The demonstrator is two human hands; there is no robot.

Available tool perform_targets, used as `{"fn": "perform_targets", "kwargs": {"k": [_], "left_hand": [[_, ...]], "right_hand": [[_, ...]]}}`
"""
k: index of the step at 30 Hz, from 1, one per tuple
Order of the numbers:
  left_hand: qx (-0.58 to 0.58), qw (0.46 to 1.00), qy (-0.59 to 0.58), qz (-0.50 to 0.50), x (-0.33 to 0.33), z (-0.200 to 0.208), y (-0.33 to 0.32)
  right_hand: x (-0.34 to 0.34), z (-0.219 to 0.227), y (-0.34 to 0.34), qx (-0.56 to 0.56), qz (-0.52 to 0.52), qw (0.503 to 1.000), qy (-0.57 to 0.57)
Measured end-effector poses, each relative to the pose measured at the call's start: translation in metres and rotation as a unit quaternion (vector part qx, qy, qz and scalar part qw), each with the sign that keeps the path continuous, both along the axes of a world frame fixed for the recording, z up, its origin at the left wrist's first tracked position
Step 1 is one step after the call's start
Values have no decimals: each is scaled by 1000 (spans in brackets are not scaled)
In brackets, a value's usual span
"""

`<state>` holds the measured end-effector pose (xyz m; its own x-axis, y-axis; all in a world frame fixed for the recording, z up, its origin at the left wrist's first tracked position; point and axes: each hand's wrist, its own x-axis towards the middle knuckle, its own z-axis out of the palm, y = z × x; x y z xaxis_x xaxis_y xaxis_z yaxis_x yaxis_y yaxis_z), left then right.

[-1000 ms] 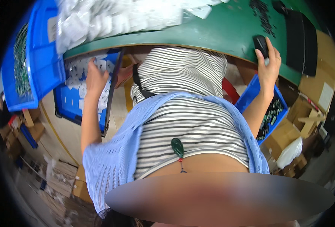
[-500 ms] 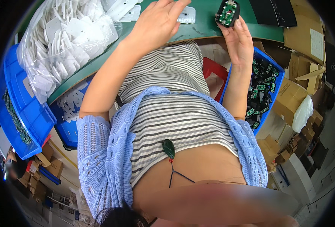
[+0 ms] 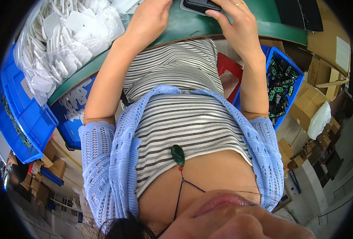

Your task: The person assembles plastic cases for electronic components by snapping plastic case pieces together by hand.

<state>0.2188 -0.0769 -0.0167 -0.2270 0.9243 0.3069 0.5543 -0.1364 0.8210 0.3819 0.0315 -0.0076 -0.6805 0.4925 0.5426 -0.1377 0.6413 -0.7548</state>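
Note:
A black plastic housing [image 3: 202,4] lies on a white plate [image 3: 183,6] on the green table, at the top edge of the picture. My right hand [image 3: 239,24] grips the housing's right end, thumb on its near side and fingers over the top. No circuit board shows on the housing's visible side. To the left, apart from it, is my left hand [image 3: 149,22], its fingers curled together and partly cut off by the picture's edge. What they hold, if anything, is hidden.
A clear bag of white plates [image 3: 75,30] rests on the green table [image 3: 192,28] at left. Below the table stand a blue bin of black housings with green boards [image 3: 282,85], a red stool [image 3: 230,69] and blue bins [image 3: 29,107]. Cardboard boxes [image 3: 310,103] are stacked at right.
My right hand has brought the black housing left and down onto the white plate, turning its green board out of sight. My left hand has drawn back left from the plate, fingers now curled.

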Motion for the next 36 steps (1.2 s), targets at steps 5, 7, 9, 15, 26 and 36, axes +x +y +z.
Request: {"fn": "perform_targets", "kwargs": {"k": [5,7,9,15,26,36], "left_hand": [[70,995,-49,-51,-1,-30,3],[159,976,-127,-80,-5,-47,0],[80,989,121,-34,-9,-45,0],[-56,989,122,-60,-2,0,-4],[61,960,272,22,7,-4,19],[-113,959,-217,141,-155,-7,176]], "right_hand": [[-3,-1,-2,-4,9,1000,-27],[-3,4,-3,-9,11,999,-33],[-1,28,-7,133,-56,959,-246],[0,-12,-6,75,-43,995,-50],[-6,26,38,-242,20,929,-279],[8,-37,27,-26,-236,968,-78]]}}
